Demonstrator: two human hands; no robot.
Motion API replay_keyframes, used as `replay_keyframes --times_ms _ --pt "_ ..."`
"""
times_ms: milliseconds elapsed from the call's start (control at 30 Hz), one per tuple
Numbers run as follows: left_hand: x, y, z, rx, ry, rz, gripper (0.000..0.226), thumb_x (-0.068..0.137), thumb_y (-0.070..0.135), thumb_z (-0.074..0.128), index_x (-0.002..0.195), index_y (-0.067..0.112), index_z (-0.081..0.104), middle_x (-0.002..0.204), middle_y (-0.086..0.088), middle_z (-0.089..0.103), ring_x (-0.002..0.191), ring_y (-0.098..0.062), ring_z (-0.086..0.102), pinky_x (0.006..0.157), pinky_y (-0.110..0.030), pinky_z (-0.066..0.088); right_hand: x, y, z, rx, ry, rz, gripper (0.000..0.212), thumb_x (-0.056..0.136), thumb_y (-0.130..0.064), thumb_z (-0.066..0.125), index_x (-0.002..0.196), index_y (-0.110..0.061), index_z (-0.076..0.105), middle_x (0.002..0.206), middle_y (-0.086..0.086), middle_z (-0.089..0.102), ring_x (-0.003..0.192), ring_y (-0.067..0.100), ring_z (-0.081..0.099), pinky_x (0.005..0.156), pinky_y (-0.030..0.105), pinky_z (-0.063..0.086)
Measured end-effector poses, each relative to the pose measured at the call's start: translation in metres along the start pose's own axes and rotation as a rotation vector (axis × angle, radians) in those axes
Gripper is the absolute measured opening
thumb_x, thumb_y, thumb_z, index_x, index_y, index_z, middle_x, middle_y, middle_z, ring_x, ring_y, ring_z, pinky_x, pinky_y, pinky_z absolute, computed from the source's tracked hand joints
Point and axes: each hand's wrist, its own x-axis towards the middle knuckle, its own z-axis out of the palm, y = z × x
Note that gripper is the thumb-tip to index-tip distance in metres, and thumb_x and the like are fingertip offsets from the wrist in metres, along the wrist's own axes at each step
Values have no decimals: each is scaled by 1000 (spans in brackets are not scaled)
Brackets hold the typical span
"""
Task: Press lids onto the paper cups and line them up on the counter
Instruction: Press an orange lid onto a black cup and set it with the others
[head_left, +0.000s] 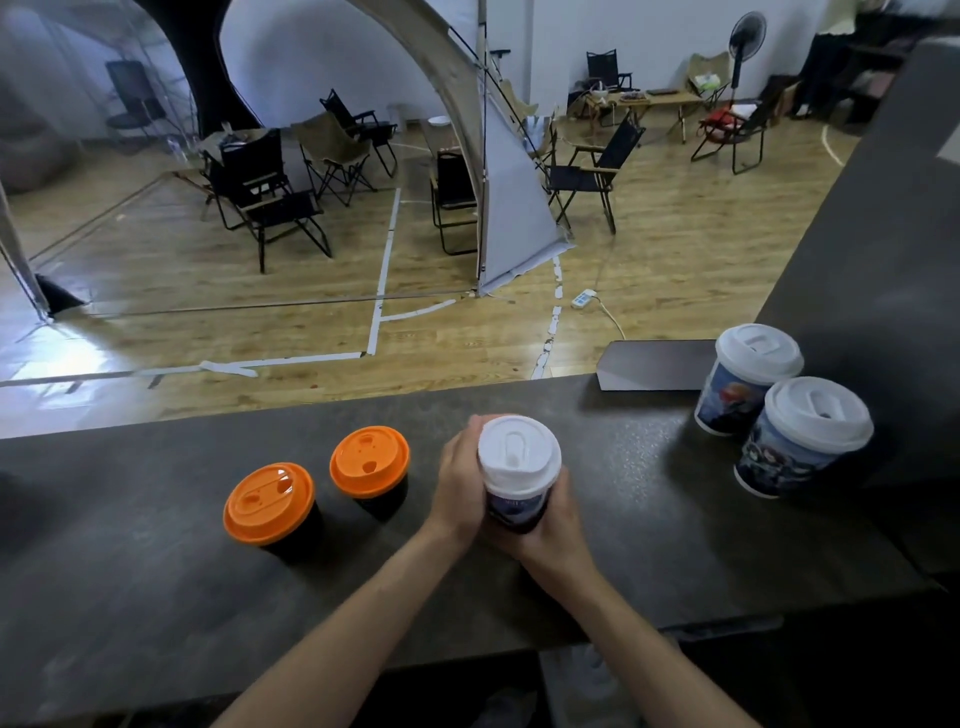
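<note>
Dark speckled counter (649, 519) runs across in front of me, with wooden floor and folding chairs beyond its far edge. At its middle I have the paper cup with the dark printed wall (514, 512), upright, its long axis straight up, its white plastic lid (519, 452) already seated on the rim as far as I can judge. My left hand (460, 483) wraps the cup from the left and my right hand (553, 525) cradles it from the near right, fingers of both curled round the wall. My palms hide its base, so I cannot tell whether it rests on the counter or hangs just above it.

Just beside my left hand stand two black cups with orange lids (370, 460) (270, 501), close together. Well apart to the right two printed cups with white lids (753, 374) (810, 431) stand touching, by a flat grey box (654, 364). Joining the orange pair looks the shorter move, led by the left hand.
</note>
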Motion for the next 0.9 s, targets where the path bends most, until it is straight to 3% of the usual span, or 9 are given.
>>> replay_keyframes --times_ms 100,233,300,400,533,633,700,800,900 --pt "-1 -1 4 -1 30 -2 44 110 19 34 92 11 73 83 6 78 82 -3 71 73 -16 53 -2 3 2 -9 70 8 83 57 -17 101 116 -35 46 118 -19 63 106 -10 63 83 13 51" --pt "10 15 2 -19 -138 -131 47 110 26 34 92 6 72 78 3 78 74 -3 72 66 -15 53 0 7 -3 -36 32 -16 82 59 -17 96 122 -40 50 122 -19 65 112 1 65 92 32 58" --pt "3 9 5 -4 -50 -66 45 110 20 34 85 11 71 71 10 76 70 3 70 66 -13 51 1 5 -3 -27 23 -31 88 60 -24 96 134 -32 49 132 -10 64 122 7 62 98 34 55" --pt "-8 -9 10 36 24 35 42 110 24 37 91 14 73 86 7 78 86 -4 71 78 -19 53 2 4 -1 5 31 -13 98 60 -36 97 142 -18 47 138 -4 62 128 13 60 105 39 51" --pt "4 7 2 14 -117 -84 43 110 25 37 90 11 73 80 5 78 79 -3 72 72 -16 54 -1 2 -2 -2 36 -9 93 62 -33 94 142 -18 50 137 -7 64 126 9 61 105 36 51" --pt "-1 8 1 8 -22 -34 45 111 18 34 85 13 71 71 12 75 70 5 69 66 -10 50 4 0 -4 -3 -33 9 86 62 -25 96 137 -20 54 133 -6 66 124 12 63 103 40 53" --pt "-6 -3 0 34 28 16 42 111 21 36 93 12 73 82 8 78 81 0 70 75 -14 52 8 -3 -11 -3 -86 6 92 60 -30 100 139 -18 52 135 -2 65 126 16 62 105 44 52" --pt "-4 -4 1 98 -89 15 39 103 33 44 101 10 75 98 -1 78 96 -10 71 87 -23 54 7 -3 -24 -44 -124 -5 87 63 -22 99 139 -12 56 133 -5 68 125 13 63 107 36 51" --pt "-1 3 4 13 -117 -41 40 109 21 39 93 8 73 81 6 77 80 -1 71 78 -21 52 5 -4 -28 -70 -129 -45 81 65 -15 97 137 -13 58 131 -8 69 122 7 64 102 27 52"
